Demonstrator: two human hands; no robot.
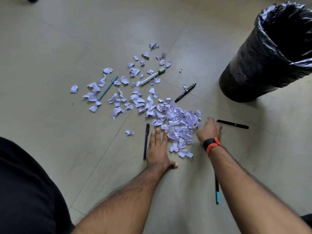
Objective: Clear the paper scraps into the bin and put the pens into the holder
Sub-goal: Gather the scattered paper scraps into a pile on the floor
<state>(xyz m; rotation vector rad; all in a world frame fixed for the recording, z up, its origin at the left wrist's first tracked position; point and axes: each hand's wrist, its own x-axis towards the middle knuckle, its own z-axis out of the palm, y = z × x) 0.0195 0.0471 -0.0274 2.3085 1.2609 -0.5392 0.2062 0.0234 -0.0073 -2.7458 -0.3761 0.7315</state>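
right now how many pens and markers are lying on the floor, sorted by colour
black pens: 3
light blue pen: 1
white marker with green cap: 1
dark pen with teal end: 1
total: 6

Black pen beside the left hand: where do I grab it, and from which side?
Pinch the black pen across its mid-barrel from above with the left hand. It lies flat, lengthwise beside that hand, bare floor on its left, no scraps touching.
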